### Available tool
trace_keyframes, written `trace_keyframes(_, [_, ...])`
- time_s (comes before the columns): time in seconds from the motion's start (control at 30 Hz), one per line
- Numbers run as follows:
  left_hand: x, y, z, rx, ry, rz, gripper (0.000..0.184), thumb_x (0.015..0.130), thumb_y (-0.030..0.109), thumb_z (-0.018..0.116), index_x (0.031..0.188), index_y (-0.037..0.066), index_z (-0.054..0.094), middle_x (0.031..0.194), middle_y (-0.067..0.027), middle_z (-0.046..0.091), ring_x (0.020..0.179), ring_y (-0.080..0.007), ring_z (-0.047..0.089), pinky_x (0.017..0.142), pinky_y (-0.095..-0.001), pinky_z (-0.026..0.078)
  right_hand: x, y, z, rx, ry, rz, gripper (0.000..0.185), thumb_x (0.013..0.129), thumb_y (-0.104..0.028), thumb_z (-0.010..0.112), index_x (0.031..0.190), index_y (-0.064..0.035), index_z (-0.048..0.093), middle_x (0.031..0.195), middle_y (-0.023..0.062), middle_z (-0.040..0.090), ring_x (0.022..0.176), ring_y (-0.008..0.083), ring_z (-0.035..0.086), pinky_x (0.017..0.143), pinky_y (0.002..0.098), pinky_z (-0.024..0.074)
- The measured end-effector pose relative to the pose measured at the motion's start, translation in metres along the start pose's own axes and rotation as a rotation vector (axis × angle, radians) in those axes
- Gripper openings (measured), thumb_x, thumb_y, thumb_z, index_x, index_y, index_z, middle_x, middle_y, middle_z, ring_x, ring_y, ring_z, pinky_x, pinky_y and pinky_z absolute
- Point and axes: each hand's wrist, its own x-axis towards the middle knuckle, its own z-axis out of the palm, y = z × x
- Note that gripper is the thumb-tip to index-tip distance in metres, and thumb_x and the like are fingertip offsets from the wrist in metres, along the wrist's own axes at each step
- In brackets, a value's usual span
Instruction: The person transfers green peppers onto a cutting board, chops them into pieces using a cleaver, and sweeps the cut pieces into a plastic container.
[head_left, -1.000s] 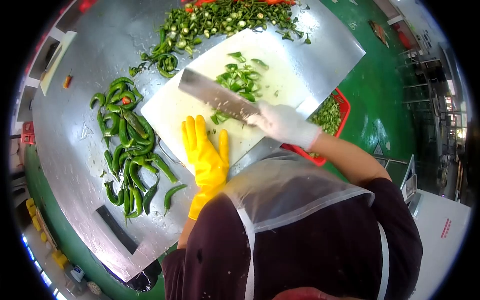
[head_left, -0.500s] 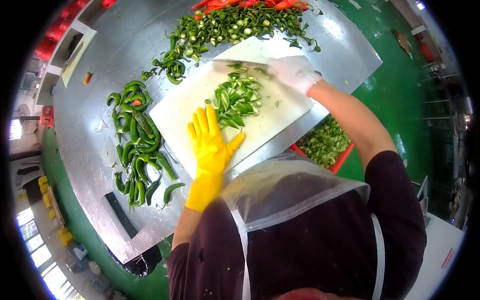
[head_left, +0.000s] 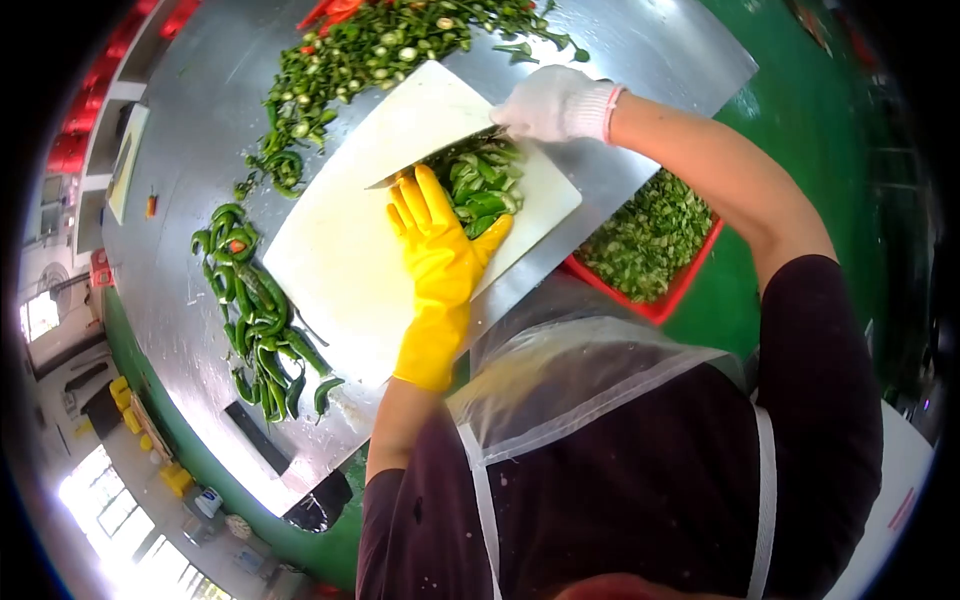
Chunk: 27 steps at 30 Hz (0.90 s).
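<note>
My right hand (head_left: 552,104), in a white knit glove, is closed round the handle of a knife (head_left: 432,158). The blade lies across the white cutting board (head_left: 335,245), along the far side of a pile of chopped green peppers (head_left: 487,178). In a yellow rubber glove, my left hand (head_left: 442,245) is open, its fingers stretched out and thumb spread. Its fingertips are close to the blade, and the thumb side borders the pile. Most of the knife handle is hidden inside my right hand.
Whole green peppers (head_left: 255,305) lie left of the board on the metal table (head_left: 165,265). Beyond the board is a heap of green pepper stem ends (head_left: 385,45), with red peppers (head_left: 335,12) behind. A red crate (head_left: 655,310) of chopped green peppers stands below the table edge.
My right hand and knife have moved left and nearer, bringing the blade up to the pile. My left hand has shifted against the pile, which is bunched tighter. The camera view has turned.
</note>
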Motion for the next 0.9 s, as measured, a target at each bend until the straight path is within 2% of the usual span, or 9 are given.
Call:
trace_keyframes(0.13, [0.019, 0.04, 0.021, -0.009, -0.075, 0.072, 0.117, 0.083, 0.056, 0.083, 0.162, -0.009, 0.027, 0.161, -0.0391, 0.034, 0.149, -0.0608, 0.03, 0.126, -0.0632, 0.021, -0.052, 0.029, 0.017, 0.135, 0.003, 0.122, 0.024, 0.105, -0.035, 0.057, 0.112, -0.0119, 0.063, 0.089, 0.0151, 0.069, 0.082, 0.0351, 0.071, 0.078, 0.0512, 0.0571])
trace_keyframes(0.27, [0.038, 0.087, 0.047, -0.008, -0.14, 0.19, 0.111, 0.085, 0.055, 0.081, 0.16, -0.009, 0.031, 0.158, -0.039, 0.037, 0.145, -0.0604, 0.034, 0.125, -0.0633, 0.024, -0.121, 0.058, 0.042, 0.221, 0.031, 0.264, 0.029, 0.103, -0.038, 0.06, 0.109, -0.0096, 0.063, 0.085, 0.0177, 0.068, 0.081, 0.0375, 0.07, 0.078, 0.0523, 0.0561])
trace_keyframes(0.4, [0.054, 0.129, 0.08, -0.063, -0.191, 0.391, 0.102, 0.087, 0.051, 0.08, 0.16, -0.006, 0.035, 0.154, -0.0375, 0.042, 0.143, -0.0585, 0.038, 0.123, -0.0631, 0.028, -0.192, 0.08, 0.086, 0.274, 0.078, 0.443, 0.033, 0.106, -0.041, 0.058, 0.113, -0.0093, 0.063, 0.082, 0.0165, 0.068, 0.082, 0.0389, 0.07, 0.076, 0.0529, 0.0557])
trace_keyframes(0.43, [0.06, 0.141, 0.086, -0.103, -0.168, 0.448, 0.097, 0.087, 0.046, 0.081, 0.158, -0.004, 0.039, 0.149, -0.0356, 0.048, 0.14, -0.058, 0.041, 0.122, -0.0646, 0.029, -0.21, 0.073, 0.071, 0.344, -0.056, 0.553, 0.035, 0.107, -0.043, 0.058, 0.116, -0.0099, 0.062, 0.085, 0.0159, 0.069, 0.084, 0.039, 0.071, 0.076, 0.0531, 0.056])
trace_keyframes(0.53, [0.071, 0.176, 0.103, -0.103, -0.174, 0.53, 0.091, 0.085, 0.038, 0.084, 0.154, -0.004, 0.042, 0.146, -0.0336, 0.051, 0.137, -0.0576, 0.044, 0.12, -0.0644, 0.032, -0.255, 0.078, 0.113, 0.328, 0.071, 0.629, 0.035, 0.106, -0.043, 0.058, 0.119, -0.0107, 0.061, 0.085, 0.0159, 0.069, 0.082, 0.039, 0.071, 0.074, 0.0536, 0.0558])
trace_keyframes(0.57, [0.073, 0.185, 0.108, -0.166, -0.169, 0.571, 0.088, 0.083, 0.031, 0.086, 0.152, -0.004, 0.044, 0.147, -0.0327, 0.05, 0.136, -0.0578, 0.044, 0.117, -0.0625, 0.036, -0.268, 0.078, 0.126, 0.298, 0.085, 0.654, 0.034, 0.107, -0.043, 0.058, 0.119, -0.0117, 0.059, 0.084, 0.0166, 0.069, 0.082, 0.0398, 0.07, 0.074, 0.0539, 0.0553])
trace_keyframes(0.7, [0.079, 0.222, 0.142, -0.35, -0.196, 0.715, 0.086, 0.083, 0.03, 0.086, 0.151, -0.004, 0.046, 0.145, -0.0323, 0.052, 0.135, -0.0539, 0.048, 0.115, -0.059, 0.039, -0.316, 0.065, 0.155, 0.422, 0.123, 0.834, 0.033, 0.106, -0.045, 0.058, 0.115, -0.0125, 0.059, 0.087, 0.0176, 0.07, 0.085, 0.0418, 0.069, 0.073, 0.0545, 0.0538])
trace_keyframes(0.87, [0.073, 0.266, 0.168, -0.45, -0.29, 0.886, 0.078, 0.089, 0.033, 0.081, 0.151, -0.004, 0.05, 0.149, -0.0325, 0.053, 0.14, -0.0522, 0.047, 0.12, -0.0552, 0.038, -0.37, 0.043, 0.212, 0.526, 0.243, 1.06, 0.036, 0.105, -0.047, 0.059, 0.114, -0.0119, 0.059, 0.087, 0.0196, 0.07, 0.085, 0.0456, 0.068, 0.073, 0.0556, 0.0521])
trace_keyframes(0.9, [0.068, 0.269, 0.174, -0.487, -0.307, 0.911, 0.077, 0.09, 0.033, 0.08, 0.151, -0.004, 0.05, 0.15, -0.0322, 0.053, 0.141, -0.0524, 0.046, 0.121, -0.0554, 0.037, -0.377, 0.032, 0.221, 0.544, 0.337, 1.117, 0.038, 0.105, -0.049, 0.061, 0.113, -0.0113, 0.059, 0.086, 0.0213, 0.07, 0.085, 0.0471, 0.068, 0.073, 0.0554, 0.0518])
